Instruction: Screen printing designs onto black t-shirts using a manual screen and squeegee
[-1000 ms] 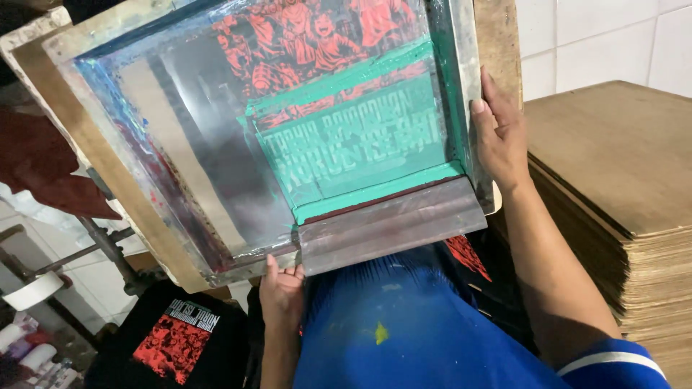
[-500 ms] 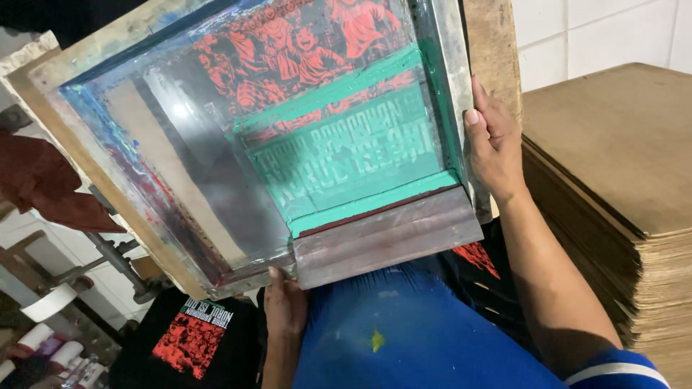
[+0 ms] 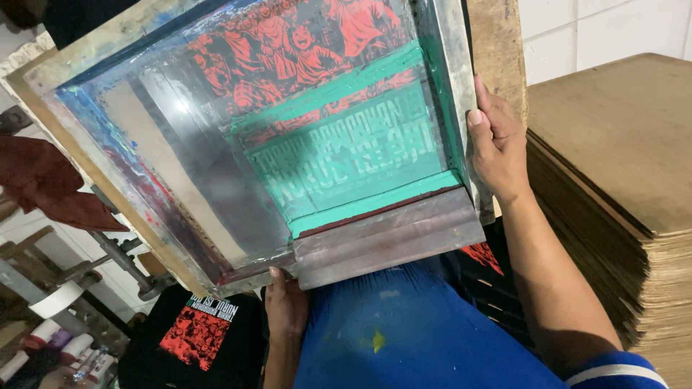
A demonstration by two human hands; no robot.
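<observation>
— Gripping the screen-printing frame (image 3: 274,137) at two edges, we hold it tilted up off the work: our right hand (image 3: 497,148) is clasped round the frame's right rail, and our left hand (image 3: 286,306) grasps the bottom edge from underneath.

— How much room do we have around it?

— Little on the right: the stack of brown boards (image 3: 620,180) stands just beside our right forearm. On the left, a dark red cloth (image 3: 50,191) hangs near the frame's lower corner, above a metal arm (image 3: 119,256).

— And inside the frame?

— A grey squeegee (image 3: 389,238) rests along the bottom of the mesh, against a band of teal ink (image 3: 360,169). A red figure design (image 3: 295,50) shows through above it.

— What lies below?

— A black shirt with a red print (image 3: 198,335) lies under the frame's lower left, and white wall tiles (image 3: 598,29) rise behind the boards. Small bottles (image 3: 43,346) crowd the bottom left corner.
</observation>
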